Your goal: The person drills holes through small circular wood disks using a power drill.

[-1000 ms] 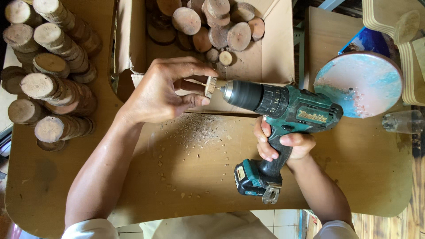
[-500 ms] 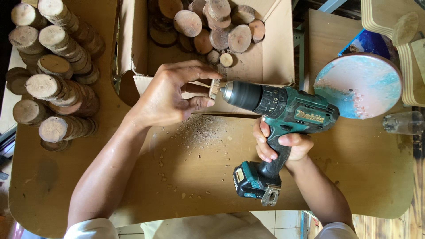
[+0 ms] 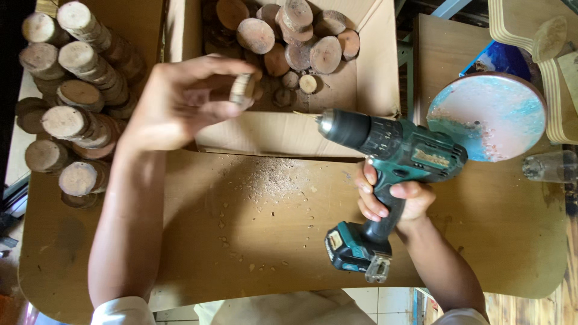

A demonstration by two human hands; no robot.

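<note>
Looking down from the head cam, the left hand (image 3: 180, 102) is hovering over the near flap of the cardboard box (image 3: 373, 72), pinching a small wood slice (image 3: 242, 89) between thumb and fingertips, so the fingers are curled in tight around it rather than spread. The slice is sitting edge-on to the camera at the tips of the fingers, well clear of the drill's nose and off to its left. The right hand (image 3: 394, 201) is wrapping fully around the handle of a teal cordless drill (image 3: 391, 150), fingers closed on the grip, with the chuck pointing left toward the box flap and the battery pack hanging toward the person. Can't really make out the bit at the tip. The box is lying open and is holding a loose heap of round wood slices (image 3: 283, 36), bark edges showing, mostly piled toward the far side. Left of the box, more wood rounds (image 3: 72, 90) are standing in stacked columns on the brown table (image 3: 241, 241). A scatter of sawdust (image 3: 274, 180) is sitting on the table just near the box flap, between the two arms. Right of the drill, a round board with blue and pink swirls (image 3: 490, 117) is resting on the table edge.
</note>
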